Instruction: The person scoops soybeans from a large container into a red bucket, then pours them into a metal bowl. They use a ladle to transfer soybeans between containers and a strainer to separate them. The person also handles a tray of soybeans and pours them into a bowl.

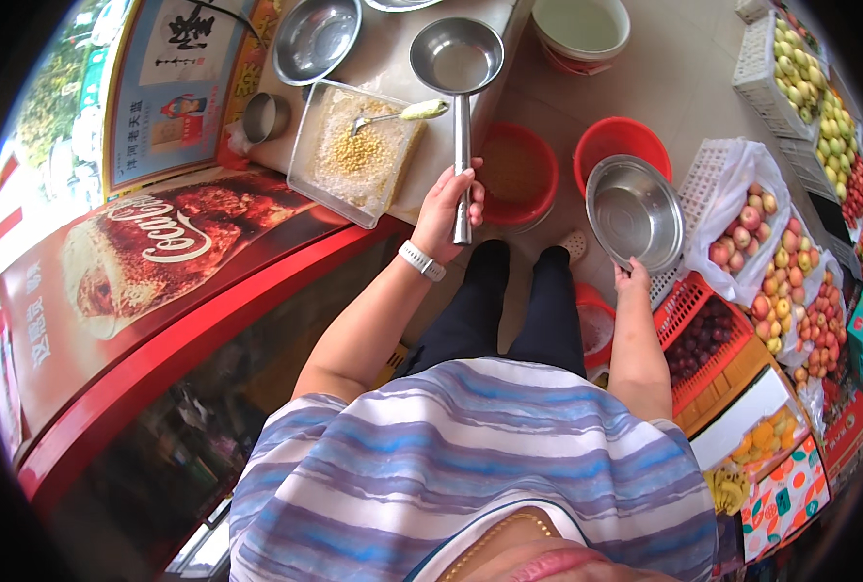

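Observation:
My left hand [450, 207], with a pale watch on the wrist, grips the handle of a stainless steel ladle [462, 131]. The ladle's deep bowl is over the counter. My right hand [631, 276] holds the near rim of a shallow stainless steel basin [635, 212], tilted beside and partly over a red plastic bucket [624, 134]. On the counter, left of the ladle, a clear plastic tub [297, 156] holds yellow beans or grains under whitish liquid or foam. A metal tool with a cloth-wrapped handle [424, 110] lies across the tub.
Metal bowls [318, 40] and a metal cup [266, 118] stand on the counter [431, 174]. A red bucket [515, 174] with brownish contents and a pale bucket of cloudy liquid [580, 25] are on the floor. Crates of fruit [700, 174] line the right. A red-edged cabinet [206, 320] runs along the left.

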Available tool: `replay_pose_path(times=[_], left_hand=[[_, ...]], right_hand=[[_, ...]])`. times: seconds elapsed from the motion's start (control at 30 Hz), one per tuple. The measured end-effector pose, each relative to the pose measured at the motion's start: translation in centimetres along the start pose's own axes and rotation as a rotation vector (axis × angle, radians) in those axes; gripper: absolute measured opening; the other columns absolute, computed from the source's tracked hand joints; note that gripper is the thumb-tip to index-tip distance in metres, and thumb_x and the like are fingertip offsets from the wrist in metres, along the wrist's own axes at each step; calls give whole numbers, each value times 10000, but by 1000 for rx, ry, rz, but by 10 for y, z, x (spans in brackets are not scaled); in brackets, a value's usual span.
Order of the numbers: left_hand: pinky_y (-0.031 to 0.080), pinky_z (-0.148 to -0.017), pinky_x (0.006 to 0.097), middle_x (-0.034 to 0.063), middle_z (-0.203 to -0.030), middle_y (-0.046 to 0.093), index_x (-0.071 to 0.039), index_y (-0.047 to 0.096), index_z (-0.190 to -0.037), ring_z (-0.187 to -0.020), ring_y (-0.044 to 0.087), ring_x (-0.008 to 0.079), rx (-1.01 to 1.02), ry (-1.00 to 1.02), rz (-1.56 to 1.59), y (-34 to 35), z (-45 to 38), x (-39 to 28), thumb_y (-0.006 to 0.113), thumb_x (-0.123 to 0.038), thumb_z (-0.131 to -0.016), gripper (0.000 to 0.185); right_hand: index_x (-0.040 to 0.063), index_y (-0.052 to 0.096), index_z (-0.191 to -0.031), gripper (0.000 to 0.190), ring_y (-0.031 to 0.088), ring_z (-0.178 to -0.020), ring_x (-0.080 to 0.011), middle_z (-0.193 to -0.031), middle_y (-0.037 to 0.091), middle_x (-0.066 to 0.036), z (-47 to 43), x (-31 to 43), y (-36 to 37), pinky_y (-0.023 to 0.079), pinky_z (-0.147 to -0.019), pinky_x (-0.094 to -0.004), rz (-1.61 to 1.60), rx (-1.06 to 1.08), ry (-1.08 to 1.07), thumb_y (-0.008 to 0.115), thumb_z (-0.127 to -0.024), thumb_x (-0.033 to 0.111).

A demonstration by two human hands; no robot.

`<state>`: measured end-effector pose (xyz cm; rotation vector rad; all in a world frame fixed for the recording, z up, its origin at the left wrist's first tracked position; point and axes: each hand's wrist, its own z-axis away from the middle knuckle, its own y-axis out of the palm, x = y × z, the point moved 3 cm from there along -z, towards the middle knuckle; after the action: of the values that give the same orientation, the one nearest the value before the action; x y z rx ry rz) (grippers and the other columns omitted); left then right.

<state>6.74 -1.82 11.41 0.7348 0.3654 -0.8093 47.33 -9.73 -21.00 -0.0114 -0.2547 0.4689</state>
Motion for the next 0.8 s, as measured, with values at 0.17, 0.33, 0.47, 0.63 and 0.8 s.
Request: replay_pose_path(times=[0.17,0.33,0.47,0.63,0.8], left_hand=[[441,-469,207,21,-761,565,-89,493,-1277,-542,495,75,-18,130,68,-5,-13,-15,534,-233,-997,318],[440,-485,217,35,-779,553,-91,454,-1320,-558,499,84,-207,282,86,-48,16,-23,522,-247,-1002,361],[446,-470,225,23,-754,552,-94,462,-1305,-557,512,88,-363,312,57,-90,59,-17,505,-236,-1010,330],[482,-481,224,12,-756,580,-104,482,-1285,-559,545,80,-405,264,161,-132,99,-5,521,-255,-1008,318],[490,-502,227,18,-749,579,-101,471,-1317,-561,563,98,-363,227,263,-164,111,-5,516,-251,-1009,345]], right_hand=[[-26,544,-1126,226,647,-1016,-356,-1147,611,-170,-16,1,4,605,-840,-525,-15,-8,-5,587,-905,-19],[16,563,-1115,248,661,-957,-302,-1085,639,-139,22,8,26,605,-769,-425,86,31,-52,631,-878,-14],[86,541,-1203,358,673,-915,-273,-1092,643,-108,101,8,112,581,-745,-409,269,328,-183,646,-868,11],[94,518,-1216,386,657,-908,-216,-1089,634,-59,220,-40,296,583,-737,-377,489,835,-276,691,-871,73],[88,503,-1197,371,645,-946,-262,-1091,613,-103,309,-150,455,574,-791,-452,654,999,-301,643,-865,2]])
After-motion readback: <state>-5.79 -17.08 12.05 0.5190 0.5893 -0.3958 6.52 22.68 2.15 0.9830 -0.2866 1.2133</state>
